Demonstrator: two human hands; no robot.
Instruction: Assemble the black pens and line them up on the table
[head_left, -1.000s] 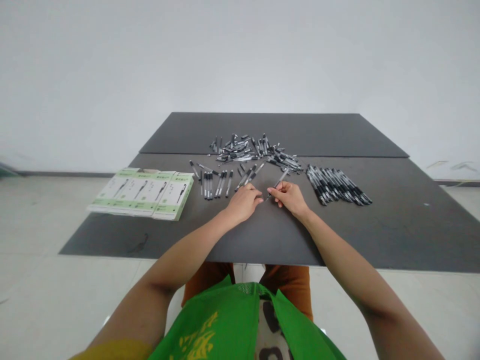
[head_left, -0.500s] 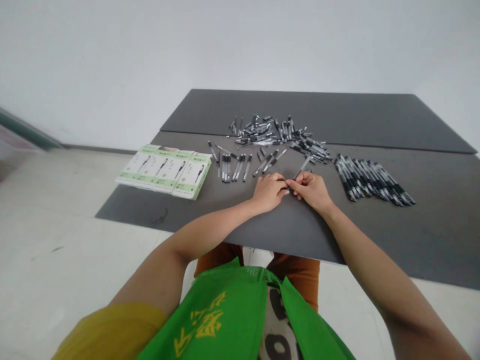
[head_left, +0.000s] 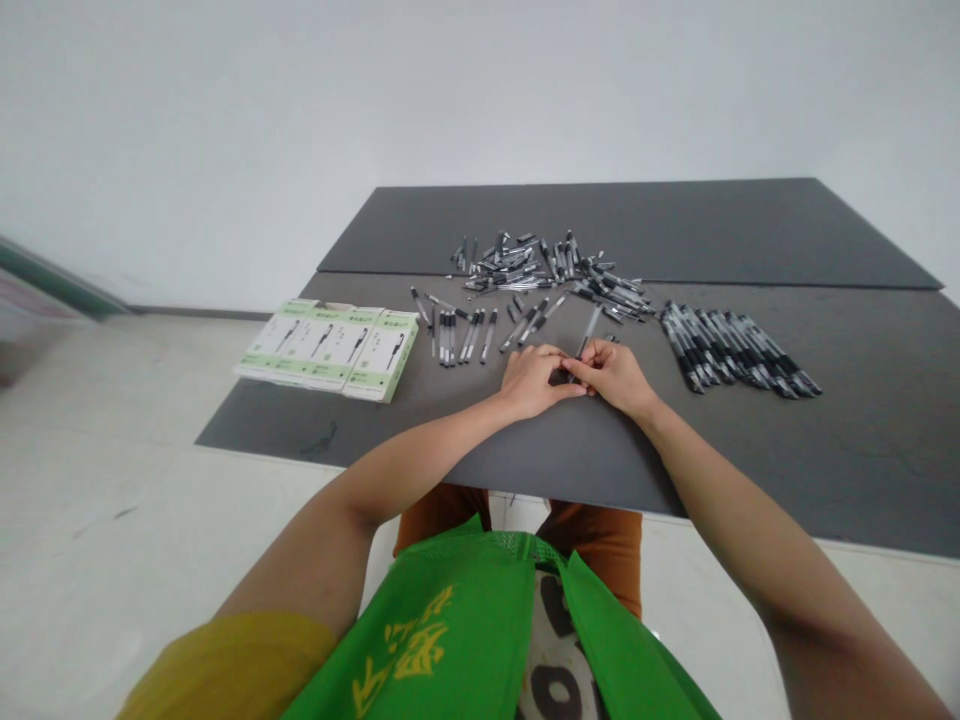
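Note:
A clear-barrelled pen [head_left: 590,326] stands tilted between my hands, its upper end pointing away from me. My right hand [head_left: 619,380] is closed and pinches its lower part between thumb and fingers. My left hand [head_left: 531,384] meets it from the other side, fingers bent against the pen's dark lower end, thumb stretched along underneath. The fingers cover that end, so its details are hidden. Just beyond the right hand a small dark piece [head_left: 611,338] lies on the table.
Loose pens and pen parts [head_left: 517,265] lie heaped farther back on the dark table [head_left: 862,480]. Several pens [head_left: 466,335] lie left of my hands. A dense row of capped pens [head_left: 739,350] is at the right. Green-and-white pen boxes [head_left: 326,345] sit at the left edge.
The pen has turned to a steeper angle and shifted slightly left between my hands. My left thumb has stretched out toward the right hand. The view has shifted a little.

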